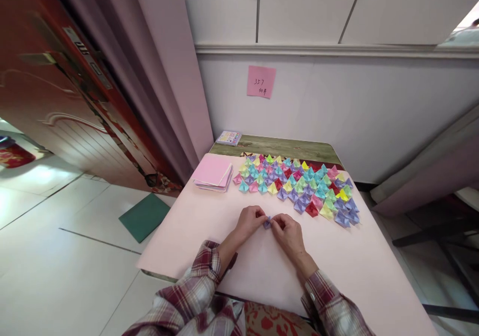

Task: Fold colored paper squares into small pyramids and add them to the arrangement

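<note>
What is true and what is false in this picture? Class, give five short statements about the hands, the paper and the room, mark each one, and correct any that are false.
1. The left hand and right hand both hold a small purple paper piece. True.
2. The pink paper stack lies right of the many folded pieces. False: it lies to their left.
3. A pink note is on the wall. True.
4. The flat green square rests on the table. False: it lies on the floor.
5. The sleeves are plaid. True.

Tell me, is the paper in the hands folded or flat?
Folded: the purple paper shows a small peak between left hand and right hand.
</note>
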`<state>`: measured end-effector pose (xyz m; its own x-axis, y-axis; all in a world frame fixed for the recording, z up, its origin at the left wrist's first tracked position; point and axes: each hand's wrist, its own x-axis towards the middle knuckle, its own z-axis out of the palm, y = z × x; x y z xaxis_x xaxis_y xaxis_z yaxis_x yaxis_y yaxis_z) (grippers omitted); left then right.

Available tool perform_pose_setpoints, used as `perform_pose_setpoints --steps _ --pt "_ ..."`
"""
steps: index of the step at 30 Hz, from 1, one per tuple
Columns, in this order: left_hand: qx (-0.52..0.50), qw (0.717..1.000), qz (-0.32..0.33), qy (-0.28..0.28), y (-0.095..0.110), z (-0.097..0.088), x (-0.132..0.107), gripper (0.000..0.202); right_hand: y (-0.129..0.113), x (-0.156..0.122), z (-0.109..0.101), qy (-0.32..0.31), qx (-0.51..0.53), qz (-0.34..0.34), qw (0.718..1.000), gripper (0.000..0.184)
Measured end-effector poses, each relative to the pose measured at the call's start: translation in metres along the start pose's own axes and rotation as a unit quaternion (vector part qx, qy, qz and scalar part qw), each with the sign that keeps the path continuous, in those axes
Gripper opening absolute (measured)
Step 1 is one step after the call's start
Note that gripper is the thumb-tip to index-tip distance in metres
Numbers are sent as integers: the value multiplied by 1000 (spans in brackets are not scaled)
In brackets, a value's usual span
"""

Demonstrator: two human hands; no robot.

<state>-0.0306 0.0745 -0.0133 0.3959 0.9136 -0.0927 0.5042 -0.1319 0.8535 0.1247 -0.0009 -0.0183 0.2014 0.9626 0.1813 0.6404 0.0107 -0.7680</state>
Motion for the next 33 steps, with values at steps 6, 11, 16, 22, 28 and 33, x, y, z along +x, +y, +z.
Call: perform_pose_setpoints --steps 6,11,16,22,28,33 --pt "-7 1000 -21 21 -1 0 -4 16 5 -2 -6 -16 0 37 999 14" --pt "-8 1000 -9 8 -2 -3 -8 17 2 0 -8 -33 -18 34 999 17" --pt "14 1000 14 -2 -2 -6 -10 15 -5 5 -8 -61 -70 17 996 24" --pt "71 996 54 -14 6 -9 -10 21 -18 13 -7 -88 -154 35 984 26" --pt "146 985 75 -48 15 -6 -7 25 -29 19 -2 -92 -215 71 970 17" --pt "209 975 50 -55 22 -5 -6 30 -31 17 -1 -99 -237 76 963 15"
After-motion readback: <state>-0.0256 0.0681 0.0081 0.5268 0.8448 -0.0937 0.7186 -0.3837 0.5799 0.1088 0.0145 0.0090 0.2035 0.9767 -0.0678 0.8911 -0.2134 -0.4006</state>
